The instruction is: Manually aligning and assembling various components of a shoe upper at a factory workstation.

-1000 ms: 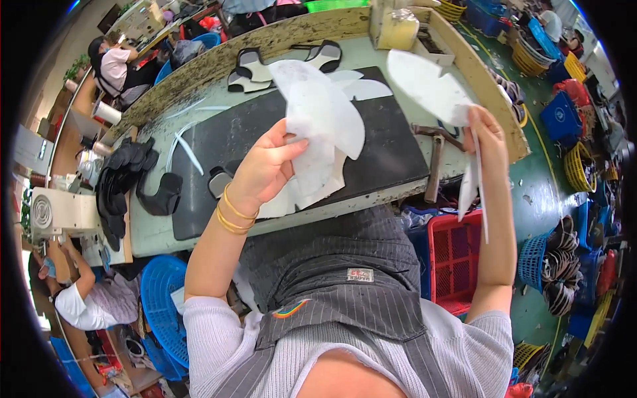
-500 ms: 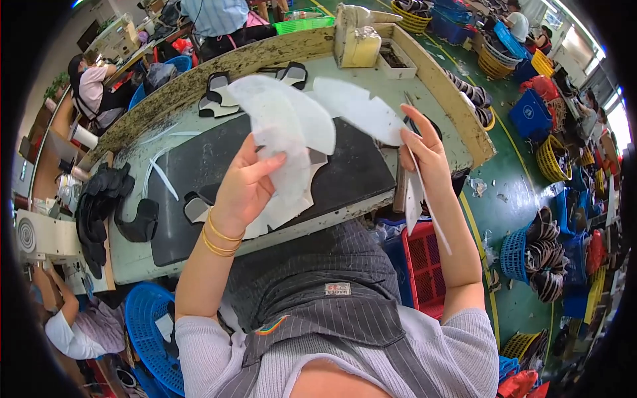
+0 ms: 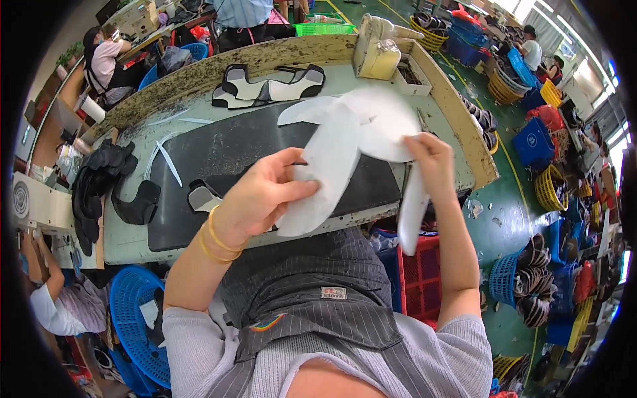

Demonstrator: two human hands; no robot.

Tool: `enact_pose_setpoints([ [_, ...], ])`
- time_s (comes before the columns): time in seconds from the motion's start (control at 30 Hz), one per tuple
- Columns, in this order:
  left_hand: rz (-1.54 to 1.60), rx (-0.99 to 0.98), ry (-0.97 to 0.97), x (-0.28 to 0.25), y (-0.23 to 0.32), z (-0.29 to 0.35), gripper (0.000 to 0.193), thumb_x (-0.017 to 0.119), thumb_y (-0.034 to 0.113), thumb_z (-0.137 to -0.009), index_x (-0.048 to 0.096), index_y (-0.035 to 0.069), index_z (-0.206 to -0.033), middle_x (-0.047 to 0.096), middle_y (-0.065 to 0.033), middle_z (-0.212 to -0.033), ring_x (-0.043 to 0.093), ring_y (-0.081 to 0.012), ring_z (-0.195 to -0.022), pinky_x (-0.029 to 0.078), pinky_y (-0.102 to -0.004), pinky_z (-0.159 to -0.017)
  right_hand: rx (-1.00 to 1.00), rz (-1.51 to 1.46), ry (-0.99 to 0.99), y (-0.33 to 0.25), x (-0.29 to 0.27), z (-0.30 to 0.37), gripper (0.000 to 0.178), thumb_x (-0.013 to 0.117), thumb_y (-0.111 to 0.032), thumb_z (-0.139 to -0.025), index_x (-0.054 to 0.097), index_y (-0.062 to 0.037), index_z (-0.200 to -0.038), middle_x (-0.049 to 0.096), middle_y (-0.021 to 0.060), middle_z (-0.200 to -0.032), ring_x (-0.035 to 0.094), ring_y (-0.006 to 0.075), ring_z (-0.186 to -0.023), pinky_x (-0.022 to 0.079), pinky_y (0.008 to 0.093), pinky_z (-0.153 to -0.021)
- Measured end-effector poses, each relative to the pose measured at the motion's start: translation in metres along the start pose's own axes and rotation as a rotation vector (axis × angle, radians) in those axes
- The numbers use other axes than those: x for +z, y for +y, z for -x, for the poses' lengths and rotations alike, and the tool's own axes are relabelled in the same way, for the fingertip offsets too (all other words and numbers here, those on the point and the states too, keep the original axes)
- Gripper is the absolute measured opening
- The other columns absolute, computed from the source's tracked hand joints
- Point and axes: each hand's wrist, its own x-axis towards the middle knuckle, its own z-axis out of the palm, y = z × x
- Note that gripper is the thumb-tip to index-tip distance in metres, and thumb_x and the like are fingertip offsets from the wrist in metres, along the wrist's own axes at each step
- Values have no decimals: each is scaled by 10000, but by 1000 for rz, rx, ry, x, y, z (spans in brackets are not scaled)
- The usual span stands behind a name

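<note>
Above the black mat [image 3: 219, 149] on the workbench, my left hand [image 3: 265, 189] is closed on thin white curved sheet pieces [image 3: 325, 169], thumb on top. My right hand [image 3: 434, 162] pinches the edge of another white sheet piece [image 3: 391, 126], which is blurred and meets or overlaps the left ones. One more narrow white piece [image 3: 413, 212] hangs below my right hand. Behind the mat lie black-and-white curved cut parts [image 3: 269, 89]. A smaller such part [image 3: 202, 198] rests on the mat near my left wrist, partly hidden.
Black curved parts [image 3: 99, 192] are piled at the bench's left, beside thin white strips [image 3: 166, 159]. A raised wooden rim [image 3: 225, 56] borders the bench. A blue basket [image 3: 136, 325] and a red crate [image 3: 421, 278] stand below its front edge. Other people sit working nearby.
Both hands have come closer together, the left moving right. The white pieces now meet or overlap between them. The back black-and-white parts show more fully.
</note>
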Motion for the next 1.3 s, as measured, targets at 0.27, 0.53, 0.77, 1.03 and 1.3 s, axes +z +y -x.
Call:
enact_pose_setpoints([
  [0.27,183,275,177,-22,1,2,317,565,9,-906,517,28,-1218,648,-82,-1085,637,-180,-992,516,-355,-882,184,-394,80,-7,-44,2,191,604,-227,-906,631,-65,-809,455,-50,-555,374,45,-470,226,210,-459],
  [0.53,638,254,-297,6,-36,-18,381,458,126,-993,396,72,-1366,539,-139,-1298,535,-329,-1204,465,-471,-1004,283,-655,-195,-47,26,28,143,605,-166,-894,574,-59,-804,515,-23,-607,436,56,-477,296,208,-452],
  [0.77,440,337,-42,-5,-35,-37,236,541,96,-956,563,47,-1186,646,-52,-1091,636,-174,-996,516,-353,-889,142,-171,-380,-43,47,34,195,590,-186,-925,525,-45,-808,494,-35,-630,463,40,-535,347,202,-525],
  [1.03,325,324,-107,-41,-21,-6,414,473,87,-968,403,1,-1367,393,-213,-1426,447,-315,-1292,409,-486,-1069,144,90,201,18,-8,-39,473,632,-479,-871,608,-8,-840,563,40,-650,544,115,-606,415,268,-560],
  [1.3,216,33,-249,-26,-46,-17,371,476,42,-958,455,-19,-1324,562,-173,-1271,593,-323,-1121,494,-454,-966,74,231,-213,-60,38,-43,560,685,-538,-814,571,-7,-678,469,35,-562,415,119,-556,389,315,-522],
])
